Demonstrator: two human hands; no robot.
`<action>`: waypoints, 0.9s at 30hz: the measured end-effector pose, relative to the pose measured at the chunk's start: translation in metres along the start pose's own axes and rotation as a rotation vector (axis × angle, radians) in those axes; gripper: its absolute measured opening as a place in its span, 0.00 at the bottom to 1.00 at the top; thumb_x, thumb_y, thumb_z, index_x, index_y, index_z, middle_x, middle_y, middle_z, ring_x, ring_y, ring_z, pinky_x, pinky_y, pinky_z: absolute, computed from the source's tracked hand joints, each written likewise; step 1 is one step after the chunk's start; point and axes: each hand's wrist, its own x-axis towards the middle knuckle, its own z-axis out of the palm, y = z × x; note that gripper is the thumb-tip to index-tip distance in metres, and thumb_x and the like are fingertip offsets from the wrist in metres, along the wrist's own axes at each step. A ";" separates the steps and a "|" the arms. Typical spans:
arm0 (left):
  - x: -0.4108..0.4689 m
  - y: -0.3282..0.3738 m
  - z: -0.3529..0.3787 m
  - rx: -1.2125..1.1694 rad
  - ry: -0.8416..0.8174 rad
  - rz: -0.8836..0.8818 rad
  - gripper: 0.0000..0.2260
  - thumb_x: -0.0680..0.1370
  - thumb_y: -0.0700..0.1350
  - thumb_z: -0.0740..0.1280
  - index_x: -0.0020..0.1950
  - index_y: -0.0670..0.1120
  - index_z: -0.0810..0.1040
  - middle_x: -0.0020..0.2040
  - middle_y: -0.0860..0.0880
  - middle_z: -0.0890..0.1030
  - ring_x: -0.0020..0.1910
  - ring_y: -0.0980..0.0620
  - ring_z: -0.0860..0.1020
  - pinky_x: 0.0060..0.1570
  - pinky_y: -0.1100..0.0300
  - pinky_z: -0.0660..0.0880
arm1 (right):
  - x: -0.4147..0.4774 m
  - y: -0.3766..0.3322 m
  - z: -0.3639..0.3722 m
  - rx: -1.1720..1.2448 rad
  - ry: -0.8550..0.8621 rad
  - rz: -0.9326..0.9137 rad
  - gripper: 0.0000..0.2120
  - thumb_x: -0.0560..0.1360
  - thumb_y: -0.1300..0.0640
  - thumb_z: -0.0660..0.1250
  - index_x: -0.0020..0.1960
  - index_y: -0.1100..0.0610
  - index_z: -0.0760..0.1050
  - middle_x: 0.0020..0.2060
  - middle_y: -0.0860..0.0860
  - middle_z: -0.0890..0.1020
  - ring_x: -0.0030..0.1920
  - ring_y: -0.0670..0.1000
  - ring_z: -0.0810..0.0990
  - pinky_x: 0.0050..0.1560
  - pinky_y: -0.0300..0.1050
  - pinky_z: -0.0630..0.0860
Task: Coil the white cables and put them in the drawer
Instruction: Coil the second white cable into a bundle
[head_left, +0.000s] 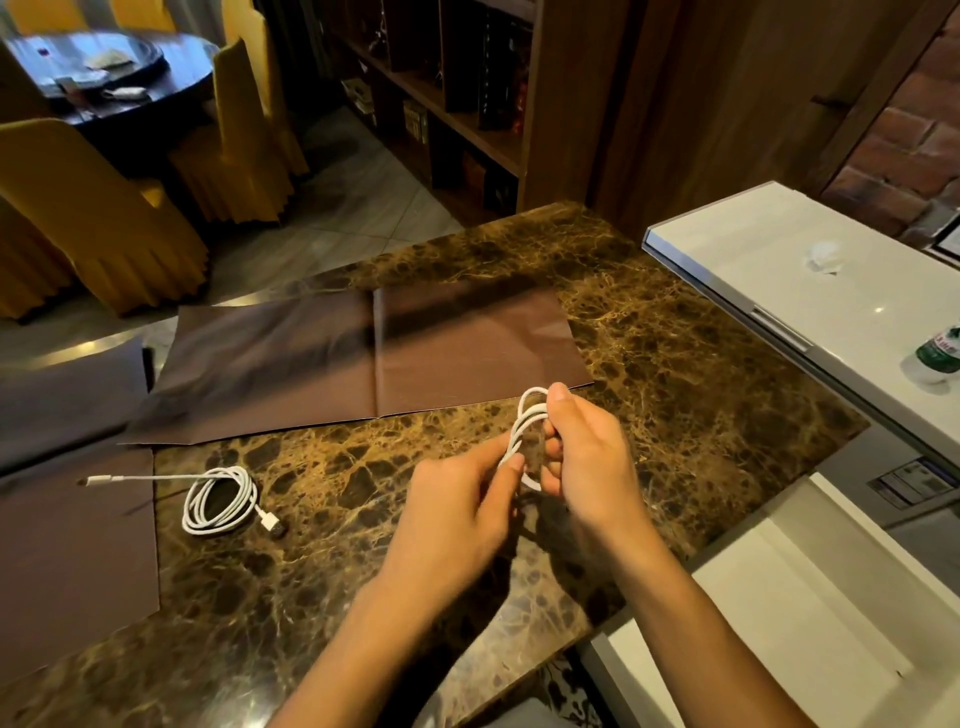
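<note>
While the right hand (592, 467) grips the thin white cable coil (524, 423), the left hand (457, 519) pinches its loops. Best to wind every loop even.

The table (649, 332) is dark brown marble veined in gold. On it lie plain brown mats (322, 358) and a white coiled cable (192, 506). Beyond the table, chair covers (104, 218) are mustard yellow.

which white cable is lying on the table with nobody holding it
The coiled cable lying on the marble table, off to the left. The other cable is held up between the left hand and right hand.
</note>
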 end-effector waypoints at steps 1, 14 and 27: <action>-0.002 0.001 -0.001 0.091 0.033 0.048 0.09 0.83 0.49 0.63 0.58 0.54 0.82 0.33 0.57 0.82 0.32 0.59 0.79 0.35 0.69 0.74 | 0.000 -0.003 -0.001 0.055 0.009 0.029 0.21 0.84 0.48 0.57 0.33 0.53 0.68 0.25 0.47 0.68 0.25 0.48 0.66 0.25 0.45 0.63; -0.005 -0.002 -0.013 0.403 -0.124 0.043 0.24 0.83 0.49 0.58 0.79 0.48 0.61 0.56 0.51 0.81 0.55 0.50 0.77 0.56 0.51 0.76 | 0.002 -0.004 -0.004 0.192 0.053 0.148 0.21 0.83 0.49 0.59 0.34 0.54 0.66 0.26 0.49 0.63 0.24 0.46 0.59 0.23 0.41 0.57; 0.005 0.020 -0.002 -0.660 -0.141 -0.230 0.18 0.86 0.44 0.54 0.39 0.45 0.74 0.28 0.55 0.75 0.30 0.62 0.77 0.39 0.68 0.74 | -0.011 -0.011 -0.005 0.308 -0.215 0.143 0.20 0.81 0.50 0.63 0.32 0.57 0.74 0.23 0.51 0.69 0.20 0.46 0.64 0.18 0.35 0.60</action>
